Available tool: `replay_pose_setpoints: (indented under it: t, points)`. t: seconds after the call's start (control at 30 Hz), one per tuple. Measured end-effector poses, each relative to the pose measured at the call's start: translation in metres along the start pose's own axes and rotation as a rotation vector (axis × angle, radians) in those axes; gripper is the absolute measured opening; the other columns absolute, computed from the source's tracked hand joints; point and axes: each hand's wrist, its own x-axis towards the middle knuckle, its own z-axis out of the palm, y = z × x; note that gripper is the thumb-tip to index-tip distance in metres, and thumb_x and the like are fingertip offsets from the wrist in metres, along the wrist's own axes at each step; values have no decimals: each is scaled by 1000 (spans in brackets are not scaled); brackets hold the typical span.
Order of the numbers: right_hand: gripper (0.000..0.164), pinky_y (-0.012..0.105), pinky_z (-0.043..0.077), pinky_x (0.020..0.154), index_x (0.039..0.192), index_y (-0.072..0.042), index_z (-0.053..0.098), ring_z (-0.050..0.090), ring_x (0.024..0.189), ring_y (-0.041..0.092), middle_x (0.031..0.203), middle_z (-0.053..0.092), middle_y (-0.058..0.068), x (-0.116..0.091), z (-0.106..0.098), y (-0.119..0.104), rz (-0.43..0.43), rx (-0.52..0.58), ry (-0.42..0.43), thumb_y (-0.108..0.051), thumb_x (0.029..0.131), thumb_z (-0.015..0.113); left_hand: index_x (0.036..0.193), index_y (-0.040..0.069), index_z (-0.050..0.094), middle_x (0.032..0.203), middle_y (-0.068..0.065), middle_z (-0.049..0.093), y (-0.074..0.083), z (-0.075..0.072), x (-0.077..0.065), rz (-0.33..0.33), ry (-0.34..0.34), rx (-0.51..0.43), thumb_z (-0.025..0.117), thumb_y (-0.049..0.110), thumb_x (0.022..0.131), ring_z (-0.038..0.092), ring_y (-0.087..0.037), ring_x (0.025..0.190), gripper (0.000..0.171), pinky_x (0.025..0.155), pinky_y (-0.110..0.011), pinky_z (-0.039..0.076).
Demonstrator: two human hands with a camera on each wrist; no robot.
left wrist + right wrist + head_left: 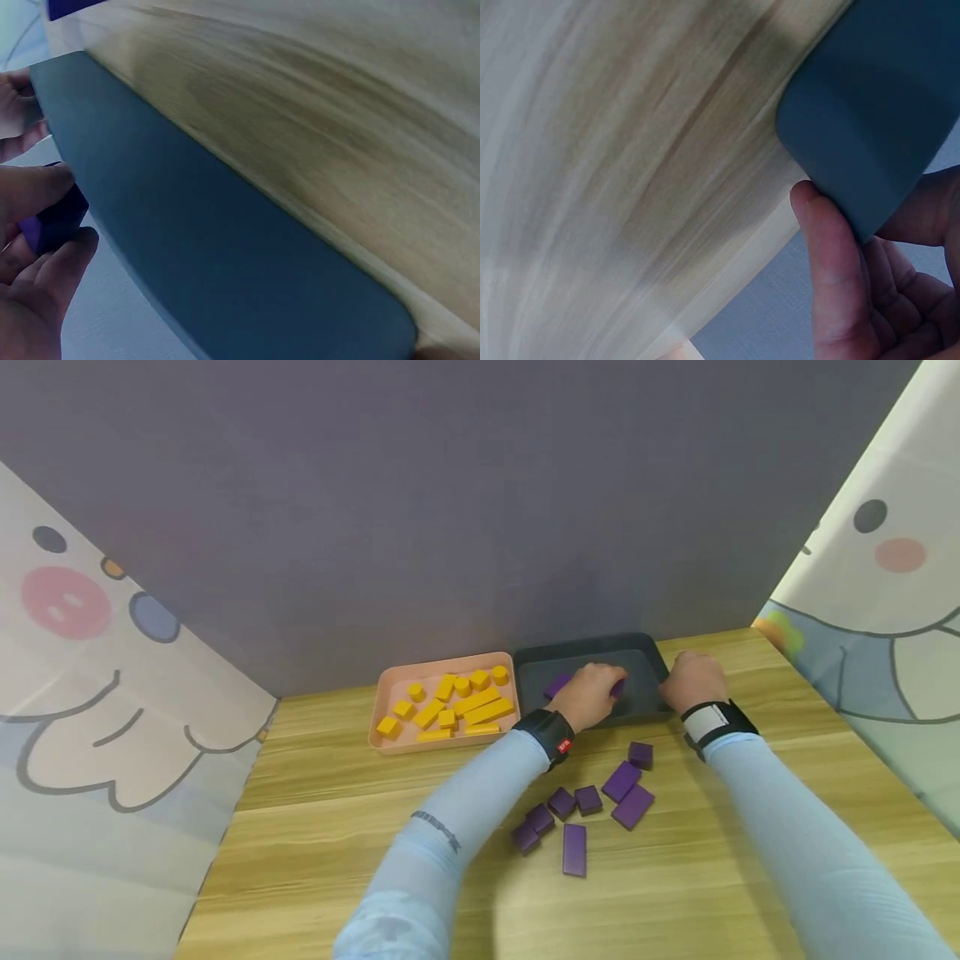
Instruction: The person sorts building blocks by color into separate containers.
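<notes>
My left hand (588,695) is over the dark blue-grey tray (536,656) and pinches a purple block (618,687) between thumb and fingers. In the left wrist view, the same block (56,221) shows just past the tray's side wall (187,195). Another purple block (557,686) lies in the tray, partly covered by that hand. My right hand (696,681) grips the tray's right side. In the right wrist view, its fingers (832,262) press the wall's outside near the corner, and the thumb reaches over the rim.
Left of the dark tray, touching it, stands a pink tray (384,693) with several yellow blocks. Several purple blocks, cubes like this cube (588,799) and flat bricks like this brick (574,850), lie on the wooden table (315,827). Behind the trays rises a grey panel (450,527).
</notes>
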Motion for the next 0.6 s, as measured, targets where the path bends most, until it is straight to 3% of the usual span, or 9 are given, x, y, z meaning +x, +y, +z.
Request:
replay_pose_setpoints:
  t: [0.23,0.6]
  points:
    - [29,55,55,62,80,11,66,68,79,50,82,70,33,0,1,-3,9,17,-5,-16,80,77,137,12,66,127,-1,73,-4,7,1,2,-45,31,69,11,99,69,-13,117,39,96,-19,56]
    - [30,57,56,65,85,12,68,69,83,52,88,71,35,-1,1,-3,21,7,0,-16,80,76,139,13,66,134,-1,72,-7,14,1,-27,-41,4,70,8,97,68,-14,123,42,101,-20,56]
